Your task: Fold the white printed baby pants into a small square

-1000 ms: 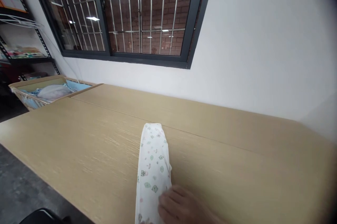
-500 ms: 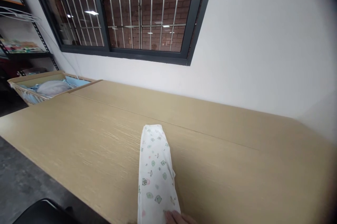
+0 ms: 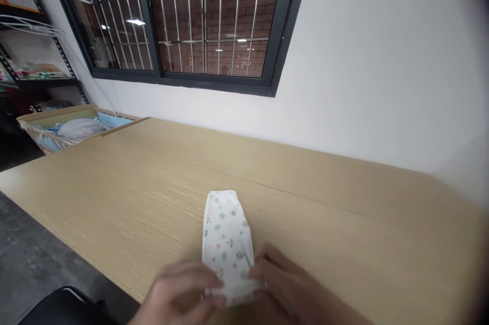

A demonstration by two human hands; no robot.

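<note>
Moved since the earlier view: the near end of the white printed baby garment (image 3: 227, 233), now folded up, lying near the edge of the pale wood table (image 3: 114, 187), pinched from both sides by our half-closed left hand (image 3: 179, 289) and right hand (image 3: 286, 279), which kept the fold even.

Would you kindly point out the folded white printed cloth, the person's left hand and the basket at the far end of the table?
Folded white printed cloth (image 3: 227, 233): head view, middle of its upper part.
Left hand (image 3: 179, 289): head view, back of the hand.
Basket (image 3: 38, 137): head view, front wall.

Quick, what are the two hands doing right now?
Left hand: closed, holding the folded white printed cloth.
Right hand: closed, holding the same cloth.
</note>
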